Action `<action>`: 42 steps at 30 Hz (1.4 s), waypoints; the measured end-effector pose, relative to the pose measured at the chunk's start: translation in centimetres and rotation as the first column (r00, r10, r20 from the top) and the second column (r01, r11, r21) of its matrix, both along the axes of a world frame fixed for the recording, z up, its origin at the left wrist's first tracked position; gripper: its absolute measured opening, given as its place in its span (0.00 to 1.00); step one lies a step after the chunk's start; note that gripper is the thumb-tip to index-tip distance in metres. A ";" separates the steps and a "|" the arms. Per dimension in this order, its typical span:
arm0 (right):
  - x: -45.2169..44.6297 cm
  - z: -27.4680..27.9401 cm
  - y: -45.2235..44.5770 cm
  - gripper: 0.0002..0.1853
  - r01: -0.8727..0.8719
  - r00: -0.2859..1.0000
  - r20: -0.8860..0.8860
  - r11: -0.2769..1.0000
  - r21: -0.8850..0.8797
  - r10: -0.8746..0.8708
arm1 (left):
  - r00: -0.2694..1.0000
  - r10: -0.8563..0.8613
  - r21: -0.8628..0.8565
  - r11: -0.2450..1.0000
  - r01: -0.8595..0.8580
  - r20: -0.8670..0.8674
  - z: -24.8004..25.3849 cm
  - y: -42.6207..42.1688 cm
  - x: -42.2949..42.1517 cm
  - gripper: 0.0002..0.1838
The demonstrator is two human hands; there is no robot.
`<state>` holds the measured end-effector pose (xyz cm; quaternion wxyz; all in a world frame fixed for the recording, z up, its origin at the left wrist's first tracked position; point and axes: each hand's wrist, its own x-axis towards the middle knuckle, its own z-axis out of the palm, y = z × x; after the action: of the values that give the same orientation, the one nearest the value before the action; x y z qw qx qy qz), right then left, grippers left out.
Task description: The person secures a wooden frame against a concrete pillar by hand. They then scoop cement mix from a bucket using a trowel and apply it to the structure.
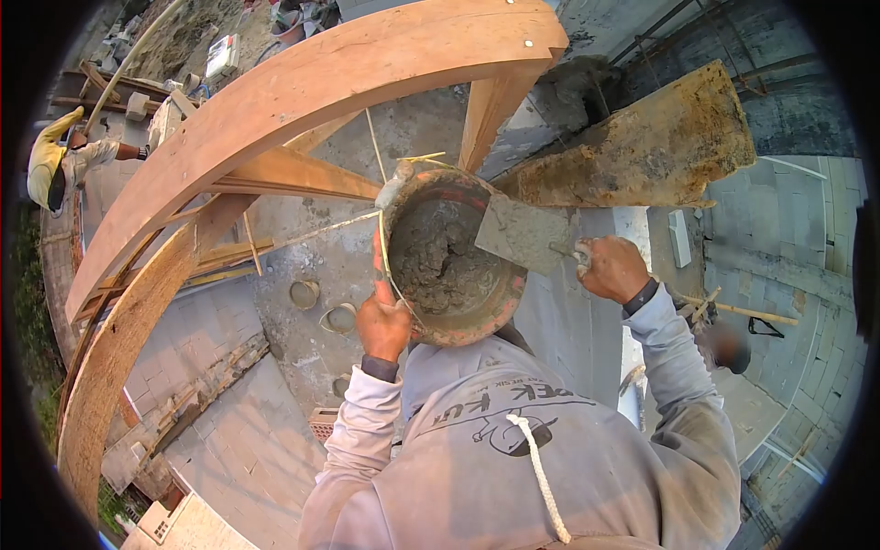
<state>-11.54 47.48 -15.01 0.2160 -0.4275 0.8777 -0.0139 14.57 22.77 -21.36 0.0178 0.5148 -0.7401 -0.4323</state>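
Beyond the mortar bucket [469, 327] — curved wooden frame [275, 105], stained board [642, 147].

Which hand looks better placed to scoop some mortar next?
Probably the right hand: it holds the trowel, whose blade juts over the bucket of mortar. The left hand grips the bucket's edge, so it seems better suited to steadying.
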 end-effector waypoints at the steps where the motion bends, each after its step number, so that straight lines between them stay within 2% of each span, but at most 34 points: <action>1: 1.3 0.7 -1.0 0.13 -0.025 0.999 -0.041 0.996 0.085 0.029 | 1.000 0.001 0.033 0.999 -0.001 0.002 0.0 0.1 -0.1 0.10; 3: 2.7 -3.4 -2.1 0.07 -0.044 0.993 -0.109 0.999 -0.016 0.042 | 1.000 0.003 0.105 0.994 -0.002 -0.008 0.9 0.4 -0.3 0.09; 4: 2.7 -5.7 -3.1 0.07 -0.059 0.995 -0.084 0.997 -0.058 0.054 | 1.000 0.005 0.138 0.990 -0.003 -0.016 1.4 0.6 -0.5 0.08; 7: 4.7 -10.4 -6.2 0.08 -0.104 0.994 0.030 0.985 -0.139 0.109 | 0.988 -0.155 -0.122 0.981 0.154 -0.001 2.5 2.1 -1.0 0.10; 8: 5.3 -11.2 -6.9 0.09 -0.121 0.988 0.075 0.979 -0.161 0.134 | 0.990 -0.138 -0.085 0.987 0.136 -0.011 3.3 2.4 -1.0 0.12; 11: 6.9 -10.3 -6.2 0.12 -0.028 0.979 0.197 0.987 -0.159 0.059 | 0.994 -0.110 -0.096 0.990 0.107 -0.019 2.8 2.4 0.4 0.11; 12: 7.0 -10.1 -5.6 0.15 -0.014 0.976 0.212 0.987 -0.161 0.049 | 0.998 -0.061 -0.028 0.998 0.061 -0.005 2.6 2.4 1.1 0.10; 14: 7.0 -9.1 -4.7 0.16 -0.037 0.978 0.198 0.986 -0.160 0.069 | 1.000 0.008 0.091 0.996 -0.007 -0.008 2.1 0.9 0.9 0.10; 17: 6.2 -7.2 -3.7 0.17 -0.044 0.979 0.193 0.989 -0.144 0.072 | 1.000 -0.007 0.094 0.996 0.006 0.017 1.7 0.3 0.8 0.10; 19: 5.8 -5.5 -3.2 0.18 -0.036 0.971 0.229 0.991 -0.127 0.064 | 0.999 0.031 0.121 0.992 -0.026 -0.034 0.1 0.0 1.3 0.10; 26: 5.2 -4.6 0.0 0.17 -0.003 0.970 0.233 0.957 -0.289 0.073 | 0.992 0.124 0.277 0.955 -0.110 -0.033 1.7 -0.9 0.0 0.09; 31: 1.9 -3.7 2.7 0.16 0.107 0.947 0.319 0.962 -0.251 -0.022 | 0.999 -0.011 0.109 0.994 0.014 -0.030 -0.8 -1.5 1.5 0.09; 34: -2.9 -4.0 3.5 0.16 0.264 0.925 0.337 0.937 -0.228 -0.178 | 0.998 -0.026 0.074 0.997 0.030 -0.057 -1.1 -1.4 2.0 0.09; 35: -4.7 -4.1 2.9 0.16 0.533 0.755 0.531 0.832 -0.155 -0.384 | 0.997 -0.023 0.071 0.997 0.028 -0.070 -0.7 -1.3 1.9 0.09; 36: -6.9 -4.3 2.0 0.17 0.743 0.501 0.685 0.669 -0.028 -0.528 | 0.999 0.039 0.143 0.989 -0.035 -0.027 -0.4 -1.1 1.7 0.09; 38: -12.2 -6.8 0.3 0.16 0.878 0.190 0.844 0.471 0.083 -0.502 | 0.997 -0.007 0.105 0.994 0.015 -0.082 -1.2 -1.4 2.4 0.06; 40: -14.4 -7.5 -2.6 0.08 0.958 0.033 0.802 0.248 0.145 -0.597 | 0.994 -0.036 0.069 0.997 0.043 -0.099 -0.4 -0.8 2.2 0.05; 42: -13.6 -7.3 -3.3 0.07 0.945 0.055 0.826 0.297 0.139 -0.562 | 0.993 -0.040 0.014 0.999 0.042 -0.108 2.5 -0.1 0.4 0.05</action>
<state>-25.12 44.23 -22.31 0.4088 0.1415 0.7451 -0.5076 14.94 22.71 -18.91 0.0447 0.4756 -0.7447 -0.4660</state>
